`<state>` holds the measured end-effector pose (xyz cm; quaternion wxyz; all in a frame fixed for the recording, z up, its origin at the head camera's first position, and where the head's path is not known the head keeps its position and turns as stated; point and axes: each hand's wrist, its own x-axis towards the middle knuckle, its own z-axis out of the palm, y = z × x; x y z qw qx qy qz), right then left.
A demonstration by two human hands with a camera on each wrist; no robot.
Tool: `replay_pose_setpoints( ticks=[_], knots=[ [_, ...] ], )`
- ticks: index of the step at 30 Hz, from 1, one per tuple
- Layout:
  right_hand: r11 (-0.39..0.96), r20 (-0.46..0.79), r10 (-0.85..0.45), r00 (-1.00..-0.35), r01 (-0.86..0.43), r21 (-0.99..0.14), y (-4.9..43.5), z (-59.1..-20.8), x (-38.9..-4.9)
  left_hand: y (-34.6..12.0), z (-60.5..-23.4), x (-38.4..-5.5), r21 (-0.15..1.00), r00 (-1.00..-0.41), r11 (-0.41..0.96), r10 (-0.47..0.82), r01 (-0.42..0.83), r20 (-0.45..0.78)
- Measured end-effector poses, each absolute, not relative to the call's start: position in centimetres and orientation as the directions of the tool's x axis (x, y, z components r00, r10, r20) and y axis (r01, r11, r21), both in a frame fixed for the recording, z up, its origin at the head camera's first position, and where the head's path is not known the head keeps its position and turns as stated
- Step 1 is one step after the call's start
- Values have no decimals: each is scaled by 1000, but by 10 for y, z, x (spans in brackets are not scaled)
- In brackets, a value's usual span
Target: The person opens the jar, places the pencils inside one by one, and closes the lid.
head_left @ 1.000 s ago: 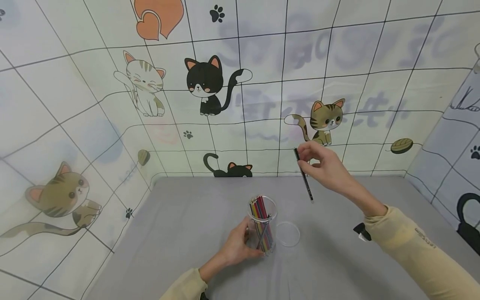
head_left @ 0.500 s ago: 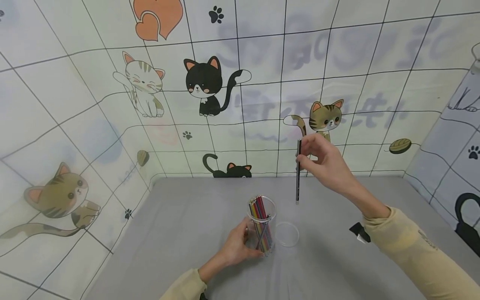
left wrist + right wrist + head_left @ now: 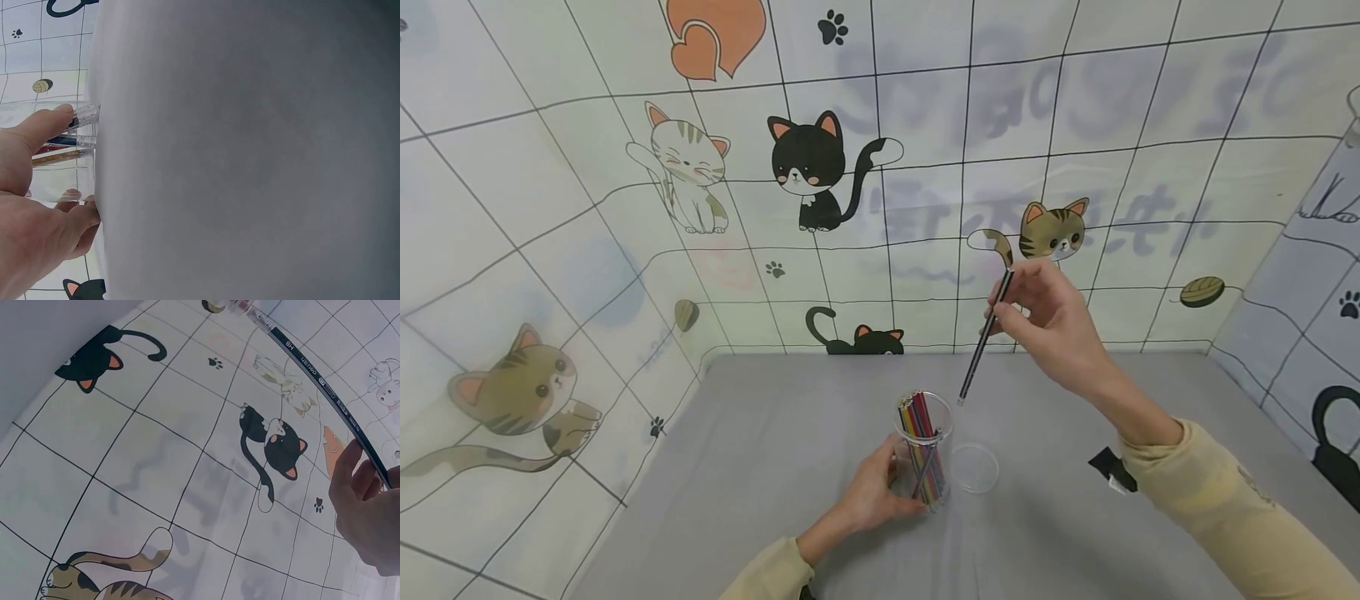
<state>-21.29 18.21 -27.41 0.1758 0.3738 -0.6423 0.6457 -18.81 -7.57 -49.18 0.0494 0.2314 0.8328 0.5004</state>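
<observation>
A clear round container (image 3: 945,417) full of colored pencils (image 3: 916,412) stands on the grey table. My left hand (image 3: 872,490) grips it low on its left side, thumb across the front; in the left wrist view the thumb and fingers (image 3: 42,128) wrap its clear wall near the base. Up and to the right, my right hand (image 3: 1048,321) pinches a black pencil (image 3: 979,357) near its upper end. The pencil slants down to the left, its lower end just above and right of the container's rim. White lettering shows along the pencil (image 3: 325,387) in the right wrist view.
A clear round lid (image 3: 975,468) lies on the table (image 3: 760,467) right beside the container. A small black item (image 3: 1111,468) shows by the right sleeve. Behind rises a cloth wall (image 3: 925,192) printed with cats and grid lines.
The black pencil has swung from leaning right, through upright, to slanting left, its lower end moving toward the container. My right hand has risen slightly; the left hand and container stay put.
</observation>
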Motion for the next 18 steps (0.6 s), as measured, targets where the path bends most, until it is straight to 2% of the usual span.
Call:
replay_pose_setpoints(
  ticks=[5, 18],
  knots=[
    [-156, 725, -293, -624, -717, -680, 172, -277, -208, -76, -492, -188, 857, -890, 395, 434, 330, 143],
    [-146, 679, -454, -578, -703, -696, 146, -300, -202, -77, -493, -189, 854, -881, 386, 447, 349, 157]
  ],
)
